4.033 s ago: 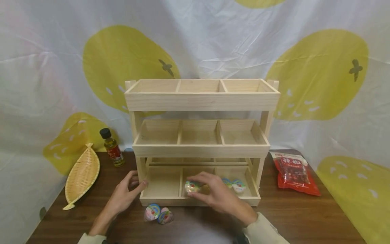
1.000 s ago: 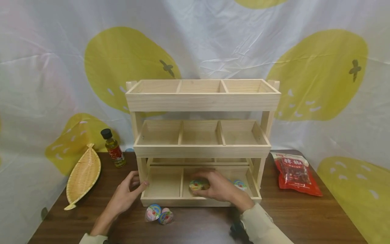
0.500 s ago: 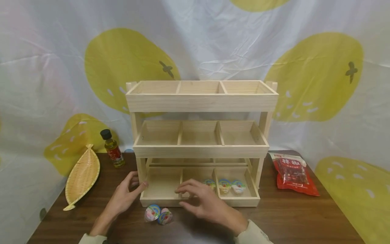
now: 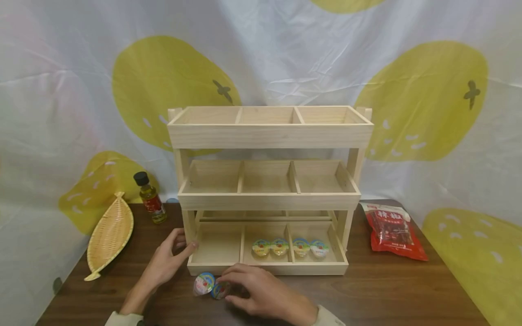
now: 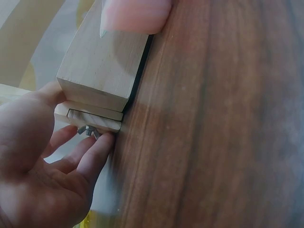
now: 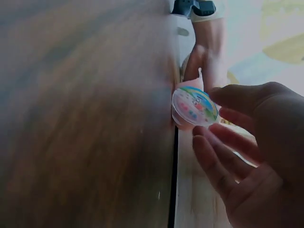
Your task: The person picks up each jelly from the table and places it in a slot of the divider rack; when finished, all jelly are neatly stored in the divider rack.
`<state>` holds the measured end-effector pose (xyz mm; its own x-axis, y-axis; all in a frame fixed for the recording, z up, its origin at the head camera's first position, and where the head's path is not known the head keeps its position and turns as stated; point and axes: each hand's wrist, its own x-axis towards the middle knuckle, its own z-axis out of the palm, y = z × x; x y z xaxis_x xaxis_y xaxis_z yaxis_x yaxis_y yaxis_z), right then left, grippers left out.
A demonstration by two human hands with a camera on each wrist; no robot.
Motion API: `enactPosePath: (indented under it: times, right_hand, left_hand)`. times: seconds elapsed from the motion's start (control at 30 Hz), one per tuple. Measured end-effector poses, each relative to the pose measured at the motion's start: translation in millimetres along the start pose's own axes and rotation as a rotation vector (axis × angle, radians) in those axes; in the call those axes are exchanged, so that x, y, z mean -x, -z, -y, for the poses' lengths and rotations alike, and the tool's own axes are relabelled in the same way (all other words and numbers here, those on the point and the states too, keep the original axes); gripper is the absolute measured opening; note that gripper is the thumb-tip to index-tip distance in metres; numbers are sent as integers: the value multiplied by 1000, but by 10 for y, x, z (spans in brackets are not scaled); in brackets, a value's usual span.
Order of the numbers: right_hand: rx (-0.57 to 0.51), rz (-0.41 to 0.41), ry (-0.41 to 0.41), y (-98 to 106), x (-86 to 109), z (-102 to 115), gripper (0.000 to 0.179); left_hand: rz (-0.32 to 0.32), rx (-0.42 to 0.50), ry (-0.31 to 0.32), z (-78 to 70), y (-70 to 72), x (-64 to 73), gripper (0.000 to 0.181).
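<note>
Your right hand (image 4: pixel 261 294) is down at the desk (image 4: pixel 387 294), with thumb and fingers parted about the right-hand pink cup (image 4: pixel 219 291), which lies tilted in front of the wooden rack (image 4: pixel 269 136). That grip is part-way apart, wide enough to straddle the cup, and does not have hold of it; whether a fingertip already touches the plastic, you cannot tell.

The left-hand pink cup (image 4: pixel 204 284) sits right up against it, so slide your fingertips in from the free side and avoid nudging the pair. Pinch the walls just below the rim, thumb opposite the first two fingers. The lid is probably thin film and the body likely gives, so a light, even squeeze should do. Raise it straight up before going sideways, since the front wall of the bottom tray (image 4: pixel 310 270) is just behind.

Your left hand (image 4: pixel 165 260) grips the rack low at its left end, thumb on one side, fingers curled round by the wing nut (image 5: pixel 88 130). Use it to steady, not pull: two yellow cups (image 4: pixel 261 248) rest in the tray's middle compartment and two more cups (image 4: pixel 319 249) in the right one, and a jolt could shift them.
</note>
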<state>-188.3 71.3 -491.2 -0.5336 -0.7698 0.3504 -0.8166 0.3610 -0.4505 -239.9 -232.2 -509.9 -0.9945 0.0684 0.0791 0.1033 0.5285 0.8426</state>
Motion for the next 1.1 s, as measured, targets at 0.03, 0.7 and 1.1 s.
enactPosePath:
  times: [0.03,0.7,1.1]
  right_hand:
    - [0,12,-20,-8,-3,3,35]
    - [-232,-10,-104,-63,-17,-102,19]
    - [-293,40,-184,33,54,-155,30]
  left_hand:
    - [0,-4,1,1,3,-1,52]
    - [6,-11,15,46,4,-37,53]
    - [-2,-3,0,39,-7,-24,50]
